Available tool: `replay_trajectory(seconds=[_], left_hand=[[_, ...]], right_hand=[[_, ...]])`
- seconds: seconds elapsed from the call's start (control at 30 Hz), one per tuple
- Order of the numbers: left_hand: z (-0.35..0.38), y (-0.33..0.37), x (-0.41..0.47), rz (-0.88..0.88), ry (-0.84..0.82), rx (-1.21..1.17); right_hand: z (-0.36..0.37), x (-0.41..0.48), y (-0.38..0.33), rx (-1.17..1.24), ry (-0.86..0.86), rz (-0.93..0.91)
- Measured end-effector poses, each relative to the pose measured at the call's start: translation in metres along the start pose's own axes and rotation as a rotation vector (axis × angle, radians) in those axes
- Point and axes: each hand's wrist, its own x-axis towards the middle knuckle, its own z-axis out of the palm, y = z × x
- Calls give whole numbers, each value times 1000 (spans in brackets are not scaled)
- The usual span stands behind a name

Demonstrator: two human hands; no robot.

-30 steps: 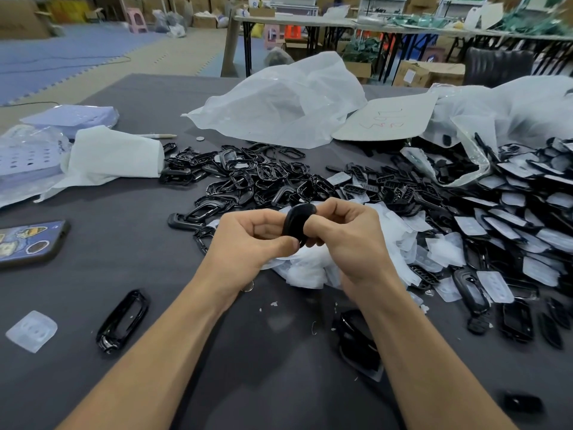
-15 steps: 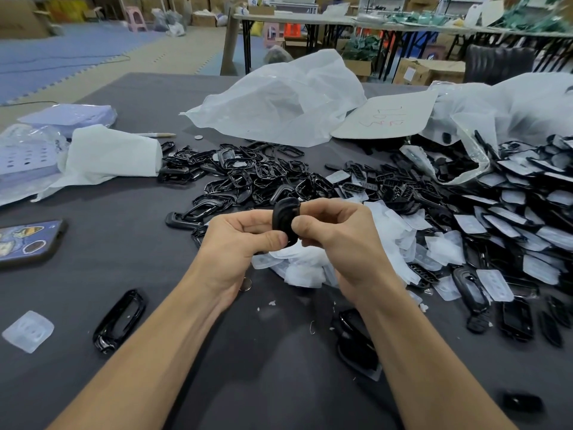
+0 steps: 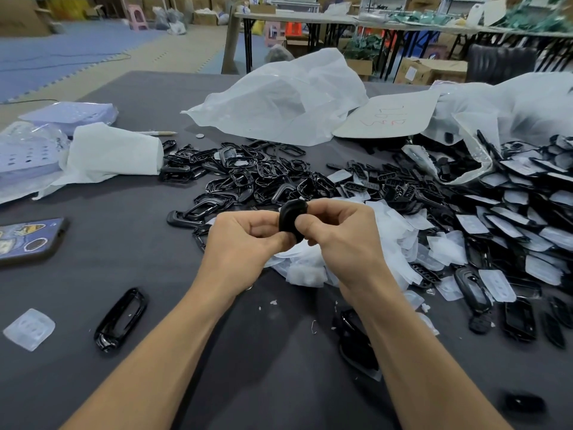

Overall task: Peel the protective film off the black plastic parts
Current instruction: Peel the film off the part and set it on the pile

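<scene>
Fingers of the left hand and right hand curl tight around one black plastic part, held above peeled film heaped on the dark surface

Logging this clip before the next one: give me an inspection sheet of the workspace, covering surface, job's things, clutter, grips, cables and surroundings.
surface: dark grey table, white scraps near the arms.
job's things: black part held off the table; heap of black frames behind it; film-covered parts at right; peeled film pile beneath it.
clutter: phone, white cloth, plastic bag, pen, lone frame, clear film piece.
grips: left hand and right hand both pinch the black part.
cables: thin cable on the floor, far left.
surroundings: folding tables, cardboard boxes, blue floor mat, dark chair.
</scene>
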Motion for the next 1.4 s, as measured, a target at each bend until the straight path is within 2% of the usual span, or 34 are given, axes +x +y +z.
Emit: replay_trajectory(seconds=[0.17, 0.3, 0.4, 0.6, 0.67, 0.77, 0.83, 0.9, 0.97, 1.03, 1.1, 1.17, 1.27, 1.4], left_hand=[[-3, 1, 1, -59, -104, -164], [-9, 1, 3, -100, -183, -301], [-7, 2, 1, -78, -171, -315], [-1, -1, 7, 97, 51, -227], [1, -3, 6, 180, 139, -138], [0, -6, 2, 278, 254, 94], [-2, -5, 0, 349, 291, 212], [-1, -4, 0, 382, 302, 280], [2, -2, -1, 319, 315, 227], [3, 1, 1, 154, 322, -7], [1, 3, 4, -39, 248, -226], [0, 6, 5, -156, 126, -237], [3, 2, 3, -194, 2, -163], [5, 3, 4, -172, 162, -187]], right_hand=[[-3, -1, -3, 141, 7, 99], [-7, -1, -9, 247, -102, 212], [-8, 0, -8, 266, -120, 190], [-7, -3, -3, 218, -244, 65], [-8, -1, -4, 284, -257, 142], [-6, 1, -6, 431, -180, 331], [-2, 0, -4, 351, -136, 369], [1, -1, -1, 223, -141, 322], [2, -2, 2, 154, -97, 251], [2, -2, 4, 82, -20, 175], [3, -1, 5, 2, 25, 111], [5, -2, 6, -65, 33, 65], [7, -5, 7, -170, 17, 21], [7, -5, 7, -372, 71, -72]])
